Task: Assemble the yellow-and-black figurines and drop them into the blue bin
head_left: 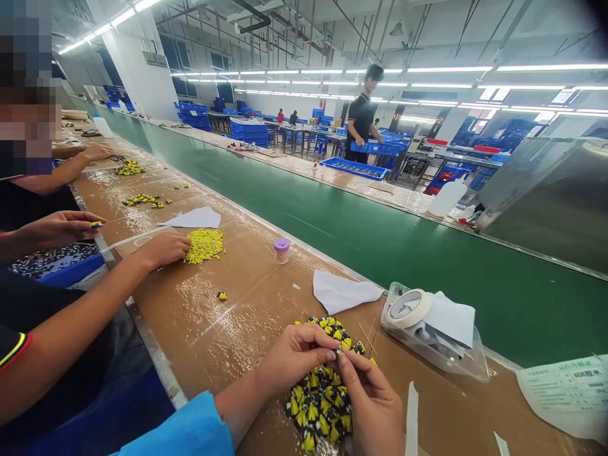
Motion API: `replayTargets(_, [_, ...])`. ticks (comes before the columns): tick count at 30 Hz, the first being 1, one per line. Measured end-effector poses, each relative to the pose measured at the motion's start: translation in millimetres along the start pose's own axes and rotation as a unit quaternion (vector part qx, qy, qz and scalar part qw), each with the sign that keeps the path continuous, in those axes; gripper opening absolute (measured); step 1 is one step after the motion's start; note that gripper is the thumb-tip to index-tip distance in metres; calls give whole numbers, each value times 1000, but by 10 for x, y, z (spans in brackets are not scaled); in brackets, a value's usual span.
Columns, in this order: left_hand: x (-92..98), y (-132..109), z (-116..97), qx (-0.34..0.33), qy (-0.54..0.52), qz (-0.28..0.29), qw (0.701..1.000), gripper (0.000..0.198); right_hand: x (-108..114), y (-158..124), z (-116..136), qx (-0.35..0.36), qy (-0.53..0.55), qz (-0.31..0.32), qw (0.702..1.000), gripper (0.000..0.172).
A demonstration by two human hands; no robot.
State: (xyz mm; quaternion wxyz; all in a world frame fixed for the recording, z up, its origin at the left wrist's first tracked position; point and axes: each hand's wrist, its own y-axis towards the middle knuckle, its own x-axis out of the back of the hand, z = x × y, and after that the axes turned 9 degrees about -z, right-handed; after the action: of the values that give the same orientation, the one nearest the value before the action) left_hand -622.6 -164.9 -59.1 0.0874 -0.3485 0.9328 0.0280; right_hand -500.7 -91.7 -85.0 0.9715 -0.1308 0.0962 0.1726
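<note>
Above a pile of small black-and-yellow plastic pieces (313, 411), my left hand (295, 356) and my right hand (373, 399) meet fingertip to fingertip. Both pinch one small dark-and-white piece (337, 351), mostly covered by the fingers, so its exact kind cannot be made out. My left thumb and forefinger close on it from the left, my right ones from the right. Beside the pile lie thin wooden sticks (368, 341). A single black-and-yellow piece (221, 296) rests alone on the brown table covering (266, 316).
Right of the pile, a clear plastic box (441, 361) holds a tape roll (411, 308) and papers. A purple-lidded jar (281, 251) stands farther back. The green conveyor belt (285, 209) runs alongside. At left, a co-worker's hand (166, 249) touches yellow pieces (205, 246).
</note>
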Motion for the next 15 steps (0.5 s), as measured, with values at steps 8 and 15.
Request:
replayTargets(8, [-55,-20,26,111,-108,34,987,13,13,17,93,-121,62,52,989,27])
replayTargets(15, [-56,-3,59,136,-120,33,983,18,22,-17,183,-168,104,73,978,23])
